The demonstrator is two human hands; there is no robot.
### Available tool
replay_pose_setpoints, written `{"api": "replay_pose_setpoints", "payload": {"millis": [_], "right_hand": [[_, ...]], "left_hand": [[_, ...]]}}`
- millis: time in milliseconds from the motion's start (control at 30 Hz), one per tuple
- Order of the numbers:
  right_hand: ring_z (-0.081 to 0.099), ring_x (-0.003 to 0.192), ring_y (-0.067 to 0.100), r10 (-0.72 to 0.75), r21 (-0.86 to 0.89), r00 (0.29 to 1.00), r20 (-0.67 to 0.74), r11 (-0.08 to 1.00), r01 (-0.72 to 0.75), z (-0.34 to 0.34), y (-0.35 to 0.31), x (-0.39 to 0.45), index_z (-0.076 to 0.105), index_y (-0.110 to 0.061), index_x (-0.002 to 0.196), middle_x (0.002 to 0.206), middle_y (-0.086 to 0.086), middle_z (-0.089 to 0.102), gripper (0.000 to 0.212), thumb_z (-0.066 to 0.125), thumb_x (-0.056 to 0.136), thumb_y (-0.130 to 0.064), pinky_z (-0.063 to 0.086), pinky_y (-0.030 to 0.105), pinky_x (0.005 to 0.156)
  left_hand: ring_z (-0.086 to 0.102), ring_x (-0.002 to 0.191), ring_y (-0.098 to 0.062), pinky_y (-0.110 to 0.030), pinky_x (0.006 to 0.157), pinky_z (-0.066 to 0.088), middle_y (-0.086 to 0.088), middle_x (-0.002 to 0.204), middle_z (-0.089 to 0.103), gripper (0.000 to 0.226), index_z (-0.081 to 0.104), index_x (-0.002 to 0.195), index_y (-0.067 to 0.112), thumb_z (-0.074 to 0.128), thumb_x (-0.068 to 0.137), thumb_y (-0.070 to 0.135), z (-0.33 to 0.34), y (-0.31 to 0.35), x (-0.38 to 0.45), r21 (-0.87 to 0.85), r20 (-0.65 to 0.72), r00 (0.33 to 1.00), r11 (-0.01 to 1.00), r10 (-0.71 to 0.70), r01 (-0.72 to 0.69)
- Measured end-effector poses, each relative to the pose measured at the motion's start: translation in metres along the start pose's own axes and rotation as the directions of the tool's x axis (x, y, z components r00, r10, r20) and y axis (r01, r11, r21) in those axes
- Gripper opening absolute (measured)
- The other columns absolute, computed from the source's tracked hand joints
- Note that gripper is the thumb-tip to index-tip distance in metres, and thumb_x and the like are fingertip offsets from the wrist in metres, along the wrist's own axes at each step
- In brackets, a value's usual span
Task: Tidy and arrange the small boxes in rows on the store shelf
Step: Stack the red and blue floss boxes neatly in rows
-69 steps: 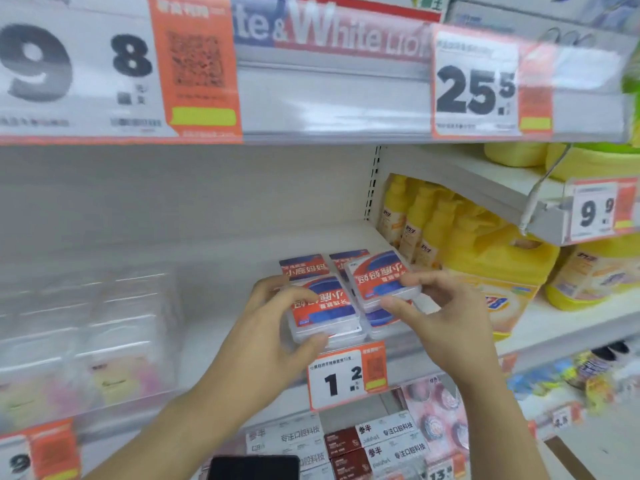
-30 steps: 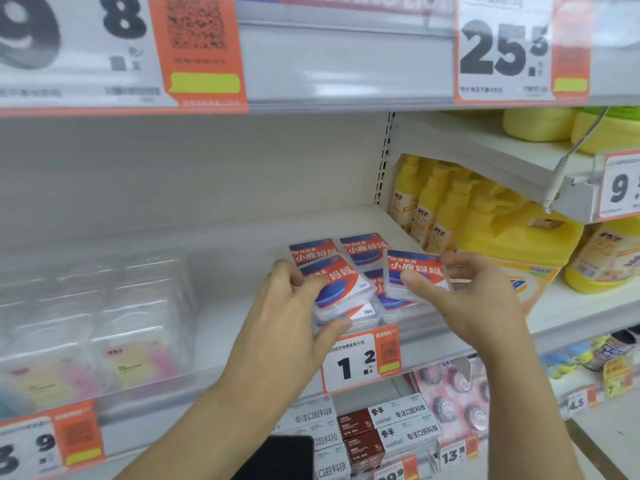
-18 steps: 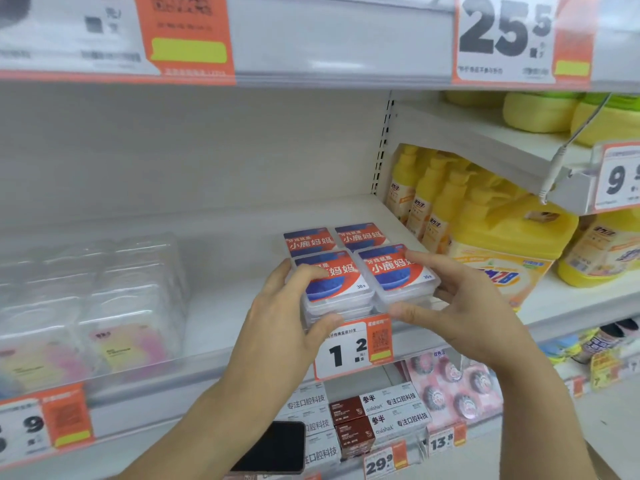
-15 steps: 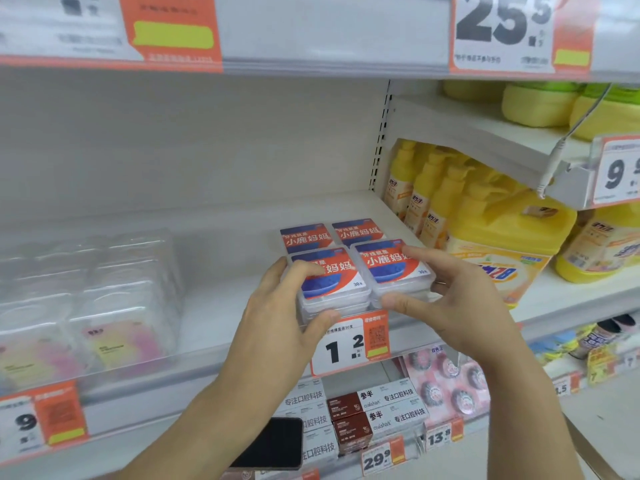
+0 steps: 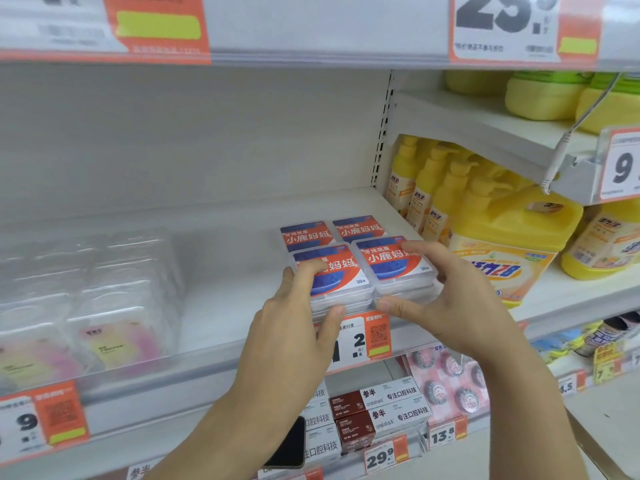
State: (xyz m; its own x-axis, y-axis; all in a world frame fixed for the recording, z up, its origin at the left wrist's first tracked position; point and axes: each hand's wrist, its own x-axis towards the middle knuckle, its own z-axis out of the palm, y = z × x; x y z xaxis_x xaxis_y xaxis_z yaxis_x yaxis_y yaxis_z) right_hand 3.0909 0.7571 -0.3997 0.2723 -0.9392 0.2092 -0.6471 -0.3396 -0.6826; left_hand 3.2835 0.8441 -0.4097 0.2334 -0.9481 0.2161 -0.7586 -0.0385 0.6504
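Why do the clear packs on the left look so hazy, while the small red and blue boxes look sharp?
Head view: the small boxes under both hands are crisp and evenly lit; the clear packs at the left edge are smeared, with white glare streaks; the top price tags are blurred too; the wide lens bows the shelf edge.

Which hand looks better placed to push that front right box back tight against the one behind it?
Right, likely. The right hand already grips the front right box, thumb at its front edge. The left hand grips the front left box.
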Motion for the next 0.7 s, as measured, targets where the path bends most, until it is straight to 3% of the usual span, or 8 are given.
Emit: {"api": "replay_pose_setpoints", "payload": {"millis": [67,233,300,400,500,567,700], "right_hand": [[0.057,0.108,0.002,-0.013,-0.023,1.000,0.007,1.000,0.013,0.003,-0.001,0.000,0.048,-0.039,0.138,0.121,-0.019,0.062,0.091,0.088,0.058,-0.053,0.039,0.008,0.079],[0.057,0.103,-0.008,-0.007,-0.002,0.999,0.034,1.000,0.007,0.002,0.000,0.000,0.043,-0.044,0.141,0.119,-0.025,0.062,0.095,0.089,0.058,-0.051,0.046,0.010,0.080],[0.057,0.103,-0.009,0.004,0.014,0.999,0.052,1.000,-0.005,-0.001,0.001,0.001,0.037,-0.044,0.143,0.117,-0.033,0.057,0.106,0.090,0.053,-0.054,0.049,0.018,0.088],[0.051,0.120,0.000,0.029,0.067,0.994,0.104,0.997,-0.036,-0.013,-0.007,0.011,0.029,-0.049,0.146,0.133,-0.034,0.046,0.121,0.081,0.041,-0.078,0.048,0.034,0.100],[0.048,0.133,0.013,0.044,0.133,0.996,0.078,0.990,-0.054,-0.021,-0.014,0.033,0.040,-0.048,0.144,0.148,-0.020,0.046,0.108,0.058,0.049,-0.095,0.045,0.045,0.107],[0.051,0.131,0.012,0.074,0.175,0.990,0.124,0.980,-0.095,-0.021,-0.015,0.043,0.048,-0.047,0.139,0.146,-0.017,0.050,0.093,0.050,0.059,-0.094,0.042,0.045,0.110],[0.068,0.100,-0.005,0.112,0.259,0.954,0.277,0.948,-0.187,-0.016,-0.011,0.049,0.061,-0.041,0.127,0.108,-0.022,0.073,0.068,0.050,0.072,-0.080,0.046,0.031,0.104]], "left_hand": [[0.051,0.091,0.002,0.001,0.057,0.034,0.023,0.125,0.051,0.056,0.022,0.126,0.049,0.062,0.087,0.046,0.002,0.003,-0.002,-0.007,0.001,1.000,1.000,-0.008,0.008],[0.054,0.101,0.000,-0.004,0.072,0.039,0.022,0.127,0.051,0.063,0.019,0.128,0.052,0.065,0.086,0.044,0.004,0.002,-0.004,-0.054,-0.004,0.999,0.998,-0.033,0.032],[0.057,0.099,0.003,-0.005,0.074,0.044,0.026,0.124,0.051,0.075,0.017,0.132,0.054,0.071,0.080,0.047,0.000,0.002,-0.003,-0.125,0.022,0.999,0.991,-0.044,0.046],[0.054,0.092,0.017,0.004,0.058,0.040,0.036,0.110,0.048,0.069,0.023,0.127,0.053,0.068,0.075,0.056,-0.017,0.005,0.008,-0.321,0.024,0.994,0.941,-0.108,0.110],[0.053,0.093,0.004,-0.003,0.055,0.038,0.016,0.128,0.050,0.054,0.033,0.137,0.039,0.053,0.089,0.052,-0.027,0.001,0.037,-0.507,0.002,0.966,0.832,-0.260,0.225],[0.055,0.080,0.005,-0.004,0.055,0.035,0.011,0.126,0.055,0.051,0.033,0.141,0.035,0.049,0.095,0.046,-0.027,-0.003,0.054,-0.548,0.068,0.950,0.784,-0.304,0.290],[0.065,0.090,-0.005,-0.012,0.062,0.045,0.011,0.118,0.065,0.031,0.045,0.121,0.036,0.057,0.093,0.039,-0.016,-0.008,0.065,-0.420,0.152,0.959,0.862,-0.241,0.283]]}}
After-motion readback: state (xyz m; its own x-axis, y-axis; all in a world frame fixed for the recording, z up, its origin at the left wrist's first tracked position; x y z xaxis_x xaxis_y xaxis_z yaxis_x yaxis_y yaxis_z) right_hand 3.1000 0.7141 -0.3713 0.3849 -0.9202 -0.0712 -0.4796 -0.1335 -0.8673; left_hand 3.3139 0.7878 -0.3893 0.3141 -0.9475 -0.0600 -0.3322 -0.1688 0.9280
